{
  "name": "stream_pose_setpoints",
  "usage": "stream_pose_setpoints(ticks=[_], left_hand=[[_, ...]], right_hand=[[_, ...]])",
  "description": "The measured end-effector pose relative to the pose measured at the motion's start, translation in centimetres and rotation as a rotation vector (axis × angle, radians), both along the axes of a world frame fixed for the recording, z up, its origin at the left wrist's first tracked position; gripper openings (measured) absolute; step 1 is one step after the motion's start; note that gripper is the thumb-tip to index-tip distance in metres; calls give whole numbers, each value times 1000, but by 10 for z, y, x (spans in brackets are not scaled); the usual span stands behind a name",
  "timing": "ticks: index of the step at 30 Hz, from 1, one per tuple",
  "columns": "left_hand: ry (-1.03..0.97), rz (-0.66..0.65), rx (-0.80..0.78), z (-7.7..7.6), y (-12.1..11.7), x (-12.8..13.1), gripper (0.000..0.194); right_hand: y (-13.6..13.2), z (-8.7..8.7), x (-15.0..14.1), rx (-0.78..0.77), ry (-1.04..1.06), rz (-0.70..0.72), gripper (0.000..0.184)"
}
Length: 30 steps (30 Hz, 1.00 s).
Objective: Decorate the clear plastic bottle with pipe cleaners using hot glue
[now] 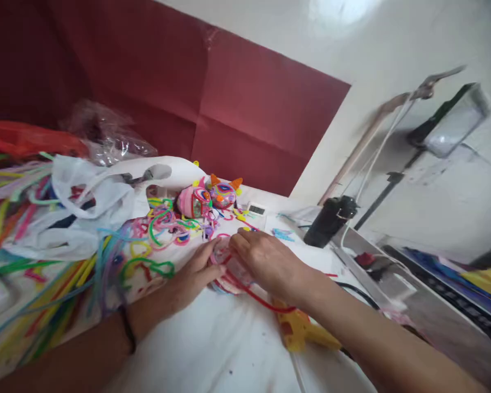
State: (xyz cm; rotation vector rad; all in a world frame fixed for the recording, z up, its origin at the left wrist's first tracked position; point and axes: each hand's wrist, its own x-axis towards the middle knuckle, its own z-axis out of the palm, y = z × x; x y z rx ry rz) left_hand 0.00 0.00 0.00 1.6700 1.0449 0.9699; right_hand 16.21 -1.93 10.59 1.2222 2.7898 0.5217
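My left hand (200,268) is closed around the left side of a round pinkish craft piece (228,285), which looks wound with fuzzy stems. Against its upper right side, my right hand (264,257) has its fingers bent and pressed together on a red pipe cleaner (265,304). That stem runs across the piece and trails to the right under my right forearm. The right fingertips are partly hidden behind the hand. Below that forearm lies a yellow glue gun (297,332), partly covered by the arm.
Two colourful decorated balls (223,195) stand at the back, near a small digital display (256,209). Many loose pipe cleaners (82,273) and a white plastic bag (94,191) spread over the left. A black cylinder (329,222) and a phone-like device on a stand (450,123) are at right.
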Motion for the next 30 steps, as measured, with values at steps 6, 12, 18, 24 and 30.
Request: stream_pose_setpoints(ticks=[6, 12, 18, 24, 30], left_hand=[[-101, 22, 15, -4, 4, 2, 76], [-125, 46, 4, -2, 3, 3, 71], [-101, 77, 2, 2, 0, 2, 71], [-125, 70, 36, -5, 4, 2, 71], [-143, 49, -3, -16, 11, 0, 72]], right_hand=[[3, -1, 2, -24, 2, 1, 11], [3, -2, 4, -15, 44, 27, 12], [-1, -4, 13, -26, 180, 40, 15], [-26, -19, 33, -8, 444, 59, 34], [-33, -38, 47, 16, 515, -23, 47]])
